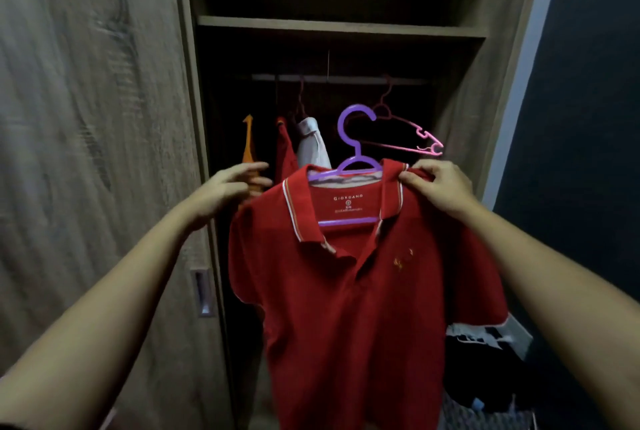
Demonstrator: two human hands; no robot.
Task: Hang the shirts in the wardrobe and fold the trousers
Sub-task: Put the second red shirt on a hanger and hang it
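Note:
A red polo shirt (363, 291) hangs on a purple hanger (353, 138) in front of the open wardrobe. My right hand (436, 183) pinches the shirt's right shoulder near the collar. My left hand (232, 187) is at the shirt's left shoulder, fingers spread, partly behind the cloth; its grip cannot be made out. The purple hook is free in the air, below the rail (339, 79).
On the rail hang an orange garment (248, 145), a red one (285, 149), a white one (313, 145) and an empty pink hanger (408, 135). A shelf (339, 27) spans above. The sliding door (97, 152) stands at left. Dark clothes (485, 377) lie at lower right.

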